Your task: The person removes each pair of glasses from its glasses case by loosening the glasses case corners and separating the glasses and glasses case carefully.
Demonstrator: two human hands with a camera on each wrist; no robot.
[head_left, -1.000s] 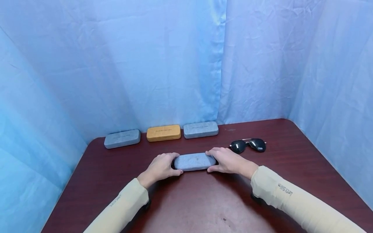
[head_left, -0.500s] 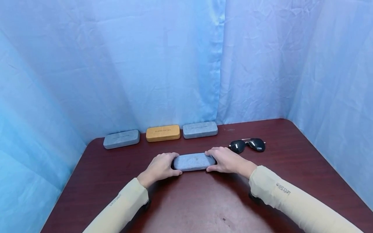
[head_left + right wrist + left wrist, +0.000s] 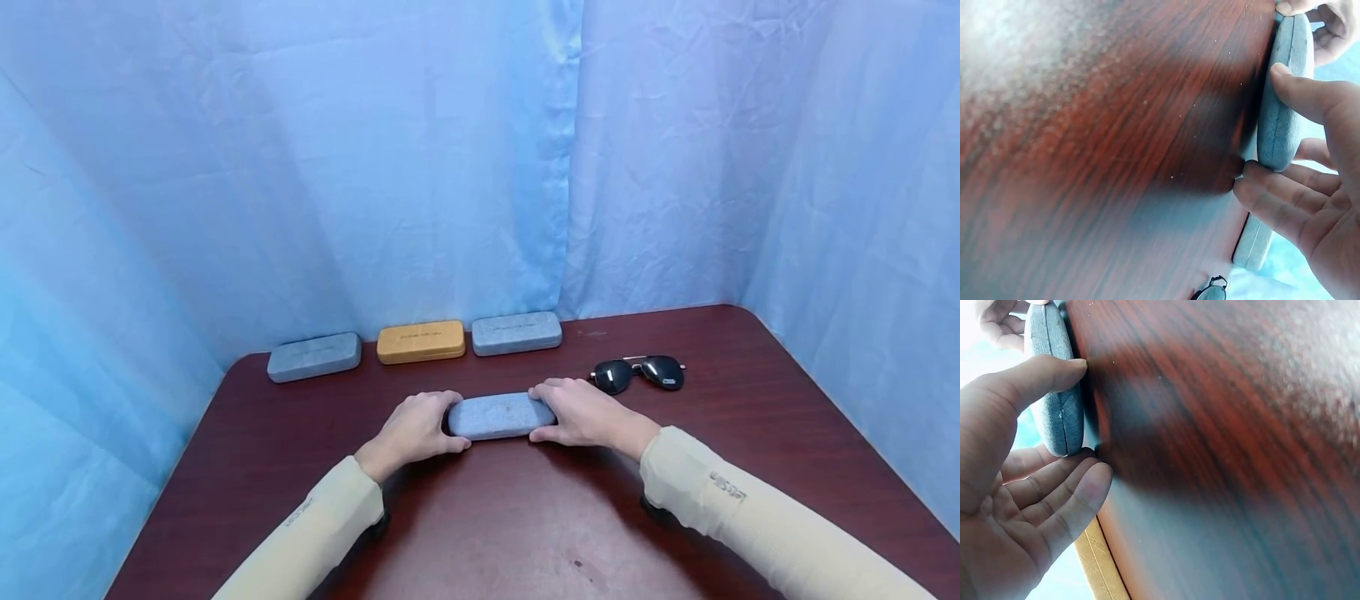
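We held the grey glasses case (image 3: 500, 416) at the centre of the head frame, one hand on each end. It lay flat and closed on the dark red table (image 3: 525, 525), long side across the picture. Our left hand (image 3: 415, 432) clasped the left end, thumb on the near edge and fingers on the far edge; the left wrist view showed the thumb (image 3: 1029, 378) pressed on the seam side and the fingers (image 3: 1066, 494) curled under the rounded tip. Our right hand (image 3: 581, 413) mirrored it at the right end, thumb (image 3: 1310, 94) on the case and fingers (image 3: 1279, 200) against its end. So both hands were grasping the case, not released. We judged the two-ended hold steadied it, with thumbs near the seam.

Sunglasses (image 3: 638, 372) sat folded just right of the right hand, apart from it, right of centre. Three more closed cases lined the far table edge below the blue curtain (image 3: 375, 167): grey left case (image 3: 314, 357), orange case (image 3: 421, 342), grey right case (image 3: 517, 332). They were side by side with small gaps, well away from the hands. Cream sleeves (image 3: 712, 500) covered both forearms in the lower frame.
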